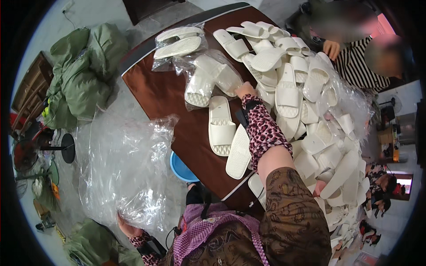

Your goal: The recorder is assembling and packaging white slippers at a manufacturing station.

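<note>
My left hand (128, 225), low at the left, grips the edge of a large clear plastic bag (124, 173) that spreads out beside the table. Across the table reaches my right arm in a leopard-print sleeve. My right hand (246, 90) is closed at the right edge of a bagged pair of white slippers (203, 80); its fingertips are partly hidden. Just nearer lie two loose slippers, one sole-down slipper (221, 128) and one slipper with its sole showing (238, 154). Another bagged pair of slippers (178, 47) rests farther back.
A big heap of white slippers (288, 91) covers the right side of the brown table (153, 84). Behind it stand other people, one hand (331, 48) near the heap. Green sacks (82, 80), a blue basin (181, 168) and a fan (26, 153) are at the left.
</note>
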### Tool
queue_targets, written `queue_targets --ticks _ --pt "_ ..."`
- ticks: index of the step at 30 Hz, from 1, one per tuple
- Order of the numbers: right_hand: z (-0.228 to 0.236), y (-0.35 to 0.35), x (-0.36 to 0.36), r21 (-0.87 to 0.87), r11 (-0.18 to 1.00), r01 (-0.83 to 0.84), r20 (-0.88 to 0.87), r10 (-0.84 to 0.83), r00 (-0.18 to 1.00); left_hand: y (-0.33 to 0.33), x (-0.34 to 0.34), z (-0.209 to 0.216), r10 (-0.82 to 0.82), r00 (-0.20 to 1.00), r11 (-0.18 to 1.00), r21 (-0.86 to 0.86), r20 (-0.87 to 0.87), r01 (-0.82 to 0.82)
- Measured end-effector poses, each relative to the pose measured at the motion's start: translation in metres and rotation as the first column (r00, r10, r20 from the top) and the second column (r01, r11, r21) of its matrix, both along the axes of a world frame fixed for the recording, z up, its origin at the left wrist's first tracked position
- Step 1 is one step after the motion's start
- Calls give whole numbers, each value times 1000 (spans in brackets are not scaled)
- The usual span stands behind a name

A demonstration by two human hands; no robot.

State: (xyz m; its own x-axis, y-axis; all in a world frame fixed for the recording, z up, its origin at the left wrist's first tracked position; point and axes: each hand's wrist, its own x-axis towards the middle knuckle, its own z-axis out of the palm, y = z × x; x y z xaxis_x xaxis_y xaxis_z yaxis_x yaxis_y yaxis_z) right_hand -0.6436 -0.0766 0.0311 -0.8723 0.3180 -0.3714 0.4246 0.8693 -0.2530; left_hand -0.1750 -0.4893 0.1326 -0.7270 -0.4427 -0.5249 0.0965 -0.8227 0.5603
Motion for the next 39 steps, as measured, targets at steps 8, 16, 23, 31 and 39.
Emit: queue_targets --ticks 8,16,23,31,39 --pt "-22 15 14 -774 605 189 -175 -490 854 -3 -13 -11 -87 996 996 -31 -19 86" --pt "-19 -24 73 -878 -168 449 448 -620 644 7 -17 -17 -173 979 983 -83 -110 164" --pt "-12 -9 71 -891 139 432 227 -687 690 28 -24 -12 -218 937 976 -56 -274 210" --pt "-16 20 101 -904 -192 383 361 -822 440 26 -15 -17 -236 946 970 -114 -222 215" --pt "-50 69 96 -795 -527 301 607 -703 371 33 -17 -19 -219 931 972 19 -291 235"
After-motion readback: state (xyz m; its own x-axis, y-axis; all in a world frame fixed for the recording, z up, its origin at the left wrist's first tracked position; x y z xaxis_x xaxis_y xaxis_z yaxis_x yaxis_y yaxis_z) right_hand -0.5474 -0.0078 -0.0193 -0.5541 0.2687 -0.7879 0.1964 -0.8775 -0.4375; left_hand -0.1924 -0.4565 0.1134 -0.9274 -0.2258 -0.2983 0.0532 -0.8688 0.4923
